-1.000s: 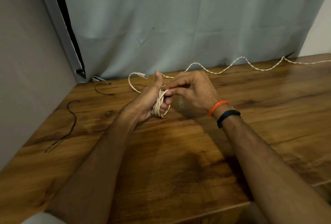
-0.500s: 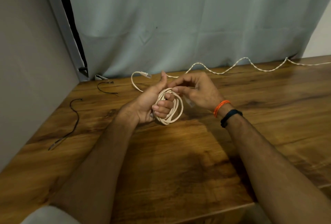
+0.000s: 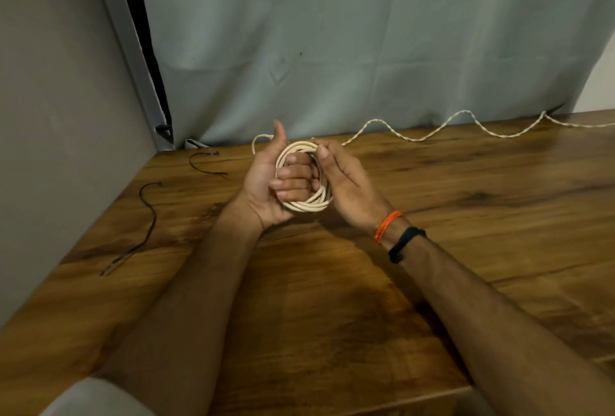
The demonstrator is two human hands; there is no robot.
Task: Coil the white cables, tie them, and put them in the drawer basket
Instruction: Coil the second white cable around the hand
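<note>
Left hand (image 3: 266, 182) holds the coil (image 3: 304, 205) of white cable upright above the table (image 3: 332, 315): four fingers curl through the ring from behind, thumb raised clear of it. Right hand (image 3: 346, 186) sits just beside, on the coil's right edge — its thumb and fingertips pinch the cable strands at the top of the ring.

Coil is several turns deep, roughly round, its plane facing the camera. A short free end (image 3: 258, 141) loops out behind the left thumb toward the curtain (image 3: 332, 49). It appears to belong to this coil, though the join is hidden.

Second cable (image 3: 466, 119), a twisted white one, runs in waves along the table's back edge to the right — uncoiled, well apart from the left hand, nearer the right.

Judgement: coiling of the first cable is near done; the tie comes next. The free end lies up and left of the ring, on the left-thumb side, so the right hand would need to cross over the top to fetch it.

Two thin black ties (image 3: 149, 215) lie on the table far left, nearer the left hand. No drawer basket in view.
</note>
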